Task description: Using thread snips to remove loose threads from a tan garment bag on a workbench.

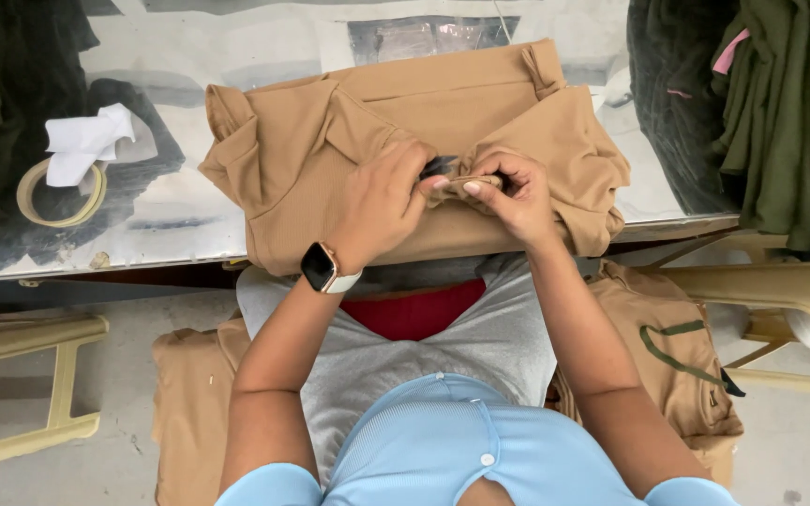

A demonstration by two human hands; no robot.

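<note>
A folded tan garment [480, 108] lies on the shiny table [189, 201] in front of me. My left hand [382, 201], with a smartwatch on its wrist, holds a small dark tool [440, 167] at the garment's near edge. My right hand [516, 192] pinches a fold of the tan fabric [466, 180] right beside that tool. The two hands touch at the fingertips. What kind of tool it is stays hidden by my fingers.
A roll of tape [60, 192] and a crumpled white cloth [86, 141] lie at the table's left. Dark green garments [789, 122] hang at the right. More tan garments [677, 361] are piled on both sides of my lap, beside beige plastic stools [21, 342].
</note>
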